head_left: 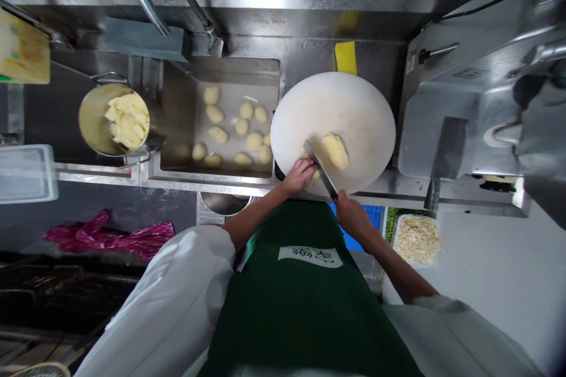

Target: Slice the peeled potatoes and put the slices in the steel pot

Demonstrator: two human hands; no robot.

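My right hand [351,217] is closed round the handle of a kitchen knife [324,175], whose blade points up and left over a round white cutting board [296,109]. Just left of the blade, my left hand [299,175] has its fingers curled on a pale peeled potato [316,175], mostly hidden beneath the hand and blade. Right of the knife lies a pile of potato slices [336,151], fanned against one another on the board.
Left of the board, a sink [179,118] holds several peeled potatoes [218,134] in water. Beyond it stands a metal pot [91,129] with potato pieces. A yellow block [345,58] sits behind the board. At right are a metal machine [464,88] and a cleaver [448,147].
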